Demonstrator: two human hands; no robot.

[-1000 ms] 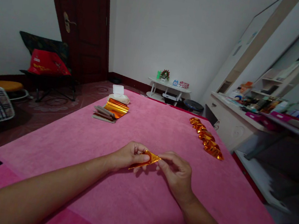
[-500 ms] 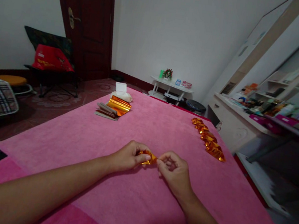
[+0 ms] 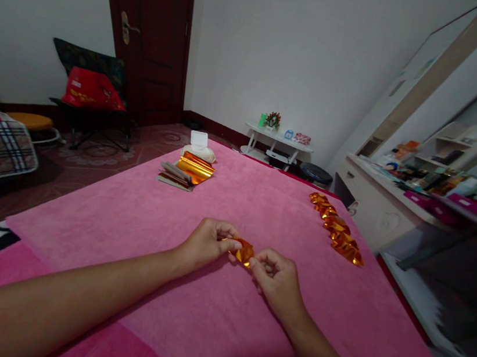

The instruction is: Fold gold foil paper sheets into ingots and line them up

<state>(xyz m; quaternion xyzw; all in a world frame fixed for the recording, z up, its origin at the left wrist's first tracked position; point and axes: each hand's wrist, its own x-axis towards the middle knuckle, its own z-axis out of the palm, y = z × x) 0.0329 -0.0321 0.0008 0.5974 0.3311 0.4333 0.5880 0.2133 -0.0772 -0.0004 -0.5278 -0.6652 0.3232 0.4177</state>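
Between my two hands is a piece of folded gold foil paper [image 3: 244,252], shiny and orange-gold, held just above the pink cloth [image 3: 154,284]. My left hand [image 3: 212,244] grips its left end, thumb on top and fingers behind. The thumb and fingertips of my right hand [image 3: 275,274] pinch its right end. Farther off to the right lies a row of several folded gold foil pieces [image 3: 337,229], set end against end. Gold foil sheets [image 3: 196,168] rest at the far left of the cloth, partly curled over a stack of brownish paper [image 3: 176,176].
A pack with a raised white lid [image 3: 199,140] sits behind the foil sheets. A cluttered dresser [image 3: 377,191] stands along the right. Beyond the cloth are a low white stand [image 3: 279,138], a round dark stool [image 3: 316,173] and a chair with a red bag [image 3: 94,90].
The foil piece has turned in my fingers, and more of its surface shows between my hands. My right hand has dropped slightly. The whole view has shifted a little.
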